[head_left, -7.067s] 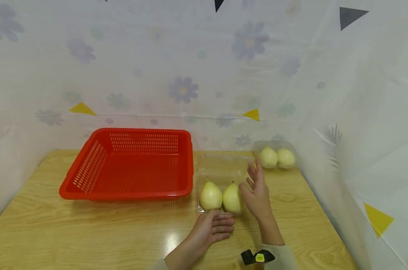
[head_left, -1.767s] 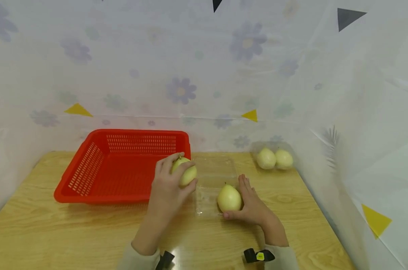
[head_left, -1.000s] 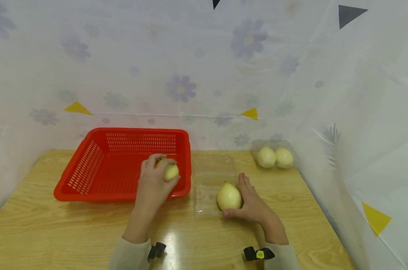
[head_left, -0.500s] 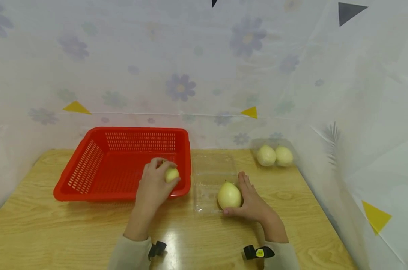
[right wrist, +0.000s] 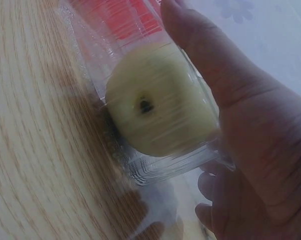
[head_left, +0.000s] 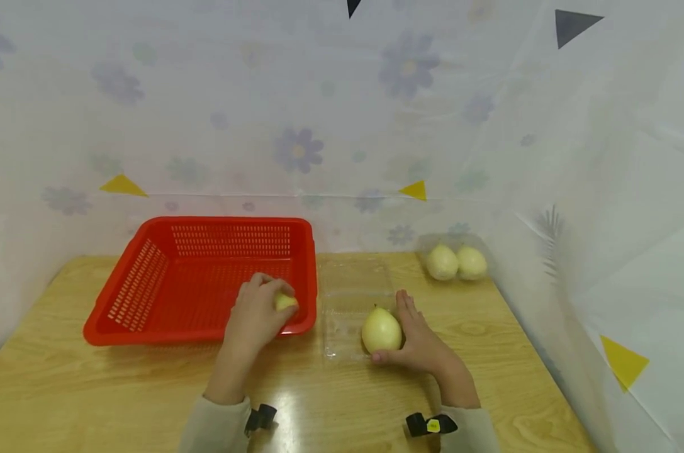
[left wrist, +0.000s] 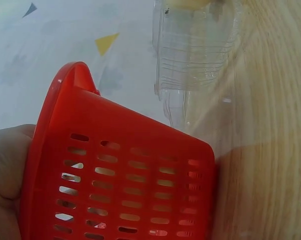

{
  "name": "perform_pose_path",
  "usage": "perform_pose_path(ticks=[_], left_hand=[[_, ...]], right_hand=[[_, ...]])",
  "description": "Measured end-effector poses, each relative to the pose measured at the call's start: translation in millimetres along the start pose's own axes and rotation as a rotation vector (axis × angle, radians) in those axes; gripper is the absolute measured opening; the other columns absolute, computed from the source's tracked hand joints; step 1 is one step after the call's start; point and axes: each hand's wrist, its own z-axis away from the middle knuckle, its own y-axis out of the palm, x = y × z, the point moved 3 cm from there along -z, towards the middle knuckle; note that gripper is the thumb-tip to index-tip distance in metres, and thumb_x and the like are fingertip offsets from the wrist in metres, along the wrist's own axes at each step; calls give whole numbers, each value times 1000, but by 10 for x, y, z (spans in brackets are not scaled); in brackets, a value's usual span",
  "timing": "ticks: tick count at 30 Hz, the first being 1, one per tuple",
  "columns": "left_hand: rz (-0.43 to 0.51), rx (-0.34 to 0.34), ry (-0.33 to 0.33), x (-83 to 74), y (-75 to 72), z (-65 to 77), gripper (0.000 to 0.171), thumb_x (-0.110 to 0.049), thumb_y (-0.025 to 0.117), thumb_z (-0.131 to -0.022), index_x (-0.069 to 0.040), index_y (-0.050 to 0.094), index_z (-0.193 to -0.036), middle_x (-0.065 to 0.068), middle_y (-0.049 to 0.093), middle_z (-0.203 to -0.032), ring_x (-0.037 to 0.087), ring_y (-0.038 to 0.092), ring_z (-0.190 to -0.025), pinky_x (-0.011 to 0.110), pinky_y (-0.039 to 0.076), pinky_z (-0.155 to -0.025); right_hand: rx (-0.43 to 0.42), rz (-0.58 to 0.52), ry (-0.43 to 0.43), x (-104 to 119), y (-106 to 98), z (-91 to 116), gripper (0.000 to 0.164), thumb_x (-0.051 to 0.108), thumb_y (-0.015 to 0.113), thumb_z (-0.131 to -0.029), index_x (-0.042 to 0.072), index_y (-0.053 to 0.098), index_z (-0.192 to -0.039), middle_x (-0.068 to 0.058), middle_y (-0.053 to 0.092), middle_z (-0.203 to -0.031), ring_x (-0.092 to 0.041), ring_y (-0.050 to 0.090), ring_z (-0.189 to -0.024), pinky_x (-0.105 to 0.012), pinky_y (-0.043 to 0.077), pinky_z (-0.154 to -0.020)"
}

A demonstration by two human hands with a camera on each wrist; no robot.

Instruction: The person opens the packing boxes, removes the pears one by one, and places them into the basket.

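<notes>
Inside the red basket (head_left: pixel 231 273), near its right wall, my left hand (head_left: pixel 257 314) grips a pale yellow-green pear (head_left: pixel 285 302), partly covered by the fingers. In the left wrist view the basket wall (left wrist: pixel 135 165) hides the pear and most of that hand. To the right, a clear plastic box (head_left: pixel 342 336) lies with its lid folded back, holding another pear (head_left: pixel 382 330) on its right side. My right hand (head_left: pixel 426 343) holds the box at its right front corner, thumb in front and fingers along the side. The right wrist view shows the pear (right wrist: pixel 160 100) through the clear wall.
A second clear box (head_left: pixel 480 242) with two pears (head_left: pixel 442 262) stands at the back right of the wooden table (head_left: pixel 121 396). A flowered curtain (head_left: pixel 347 126) hangs behind the table and along its right side.
Earlier both pears were in the near box. My left hand has lifted one out, carried it left over the basket rim and lowered it inside. My right hand has settled at the box's corner.
</notes>
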Motion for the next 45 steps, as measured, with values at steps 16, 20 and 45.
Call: perform_pose_path(ticks=[16,20,45], left_hand=[[-41,-12,-18,-13,4,18,14,-20,78,-83,-18,73,-96,5,63,-103,27,53,-94,41,49,-63],[-67,-41,-9,-23,10,15,16,-22,78,-84,-18,73,-98,4,63,-99,26,54,-89,42,51,-63],[91,-325,584,-855,290,428,14,-13,77,-86,-19,73,-98,-5,66,-97,17,60,-92,29,55,-77]], right_hand=[[-5,-11,-15,-21,18,4,136,58,82,-73,16,-15,-158,-14,-13,-166,-39,-9,-152,-68,11,-116],[-9,-8,-13,-21,12,9,136,59,82,-72,17,-15,-158,-14,-13,-166,-39,-10,-152,-66,9,-117],[-28,14,-26,2,25,17,136,60,81,-72,13,-13,-158,-13,-14,-165,-39,-11,-152,-65,8,-118]])
